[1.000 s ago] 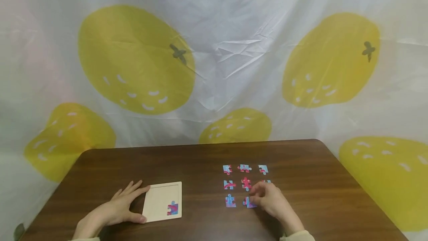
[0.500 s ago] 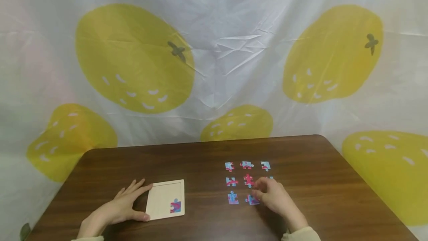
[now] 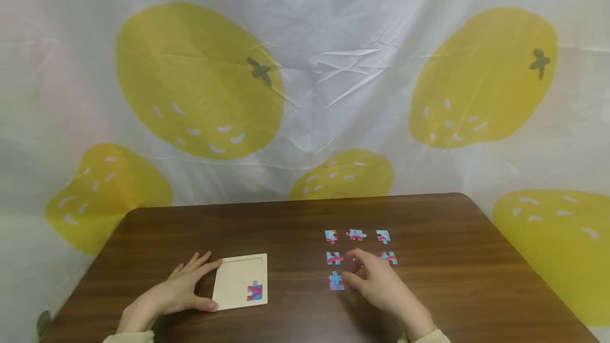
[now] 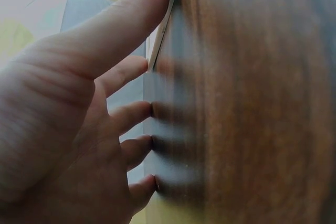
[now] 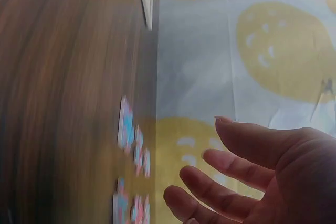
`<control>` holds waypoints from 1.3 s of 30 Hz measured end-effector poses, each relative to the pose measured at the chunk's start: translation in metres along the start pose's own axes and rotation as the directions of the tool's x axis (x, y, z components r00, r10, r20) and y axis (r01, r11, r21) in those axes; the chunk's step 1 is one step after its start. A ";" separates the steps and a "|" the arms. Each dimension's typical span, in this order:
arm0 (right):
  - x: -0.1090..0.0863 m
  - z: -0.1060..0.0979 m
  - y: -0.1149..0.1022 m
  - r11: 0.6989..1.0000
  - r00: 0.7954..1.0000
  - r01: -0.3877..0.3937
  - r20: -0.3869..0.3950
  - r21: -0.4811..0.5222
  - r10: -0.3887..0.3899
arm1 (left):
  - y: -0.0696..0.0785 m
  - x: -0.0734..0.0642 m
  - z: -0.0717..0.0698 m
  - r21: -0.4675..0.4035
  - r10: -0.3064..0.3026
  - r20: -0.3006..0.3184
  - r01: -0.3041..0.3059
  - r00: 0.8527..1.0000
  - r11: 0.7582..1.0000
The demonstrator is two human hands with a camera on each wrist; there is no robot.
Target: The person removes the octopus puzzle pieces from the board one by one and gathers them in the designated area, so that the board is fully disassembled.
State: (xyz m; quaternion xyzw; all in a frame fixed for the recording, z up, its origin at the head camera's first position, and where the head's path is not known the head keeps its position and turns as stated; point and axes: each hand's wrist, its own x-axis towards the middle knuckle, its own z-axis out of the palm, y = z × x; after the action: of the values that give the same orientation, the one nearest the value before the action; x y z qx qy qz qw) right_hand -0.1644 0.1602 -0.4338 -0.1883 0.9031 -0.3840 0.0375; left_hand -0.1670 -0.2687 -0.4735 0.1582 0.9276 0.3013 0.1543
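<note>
My left hand [image 3: 176, 290] lies at the left edge of a pale puzzle tray [image 3: 233, 279]. Its thumb touches the near corner and the index finger the far corner; the other fingers spread straight over the table. One blue and purple jigsaw piece [image 3: 254, 291] sits in the tray's near right corner. Over the loose pieces hovers my right hand [image 3: 378, 282], thumb and fingers apart with nothing between them in the right wrist view. Nearest its thumb is a blue-purple piece [image 3: 336, 281]. The hand mostly hides a red middle piece and covers the spot just right of the blue-purple one.
Several other pieces lie in rows: a red and blue piece [image 3: 334, 258] at the left, another [image 3: 389, 258] at the right, and a far row with a middle piece [image 3: 356, 234]. The brown table [image 3: 295, 258] ends at a lemon-print curtain [image 3: 314, 94].
My right hand has moved left across the near row, uncovering the right piece of the middle row and covering the red piece. The left hand stays at the tray.
</note>
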 end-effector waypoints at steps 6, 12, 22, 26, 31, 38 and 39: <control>0.003 0.016 -0.023 0.991 0.994 0.112 -0.003 -0.076 -0.113 | 0.003 0.003 0.001 0.003 0.007 0.004 -0.007 1.000 1.000; 0.016 0.040 -0.046 0.977 0.982 0.184 0.065 -0.106 -0.178 | 0.004 0.003 0.001 0.006 -0.002 0.007 0.002 1.000 1.000; 0.053 0.093 -0.072 0.966 0.954 0.245 0.199 -0.087 -0.224 | 0.002 0.004 0.001 0.005 -0.004 0.006 0.004 1.000 1.000; 0.065 0.109 -0.075 0.969 0.953 0.229 0.222 -0.090 -0.205 | 0.001 0.003 0.001 0.003 -0.005 0.007 0.005 1.000 1.000; 0.074 0.123 -0.079 0.981 0.963 0.176 0.222 -0.086 -0.153 | 0.000 0.001 -0.001 0.003 -0.001 0.006 0.001 1.000 1.000; 0.083 0.129 -0.082 0.992 0.967 0.108 0.237 -0.066 -0.090 | 0.003 -0.002 -0.002 0.017 -0.007 -0.007 0.007 1.000 1.000; 0.084 0.130 -0.082 0.992 0.967 0.105 0.240 -0.062 -0.088 | 0.003 -0.001 -0.002 0.018 -0.010 -0.006 0.010 1.000 1.000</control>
State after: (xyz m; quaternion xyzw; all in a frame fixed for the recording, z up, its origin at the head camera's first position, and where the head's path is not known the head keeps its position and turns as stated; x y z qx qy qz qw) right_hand -0.1889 -0.0108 -0.4604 -0.2777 0.8957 -0.3263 0.1189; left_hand -0.1658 -0.2681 -0.4699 0.1540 0.9314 0.2929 0.1515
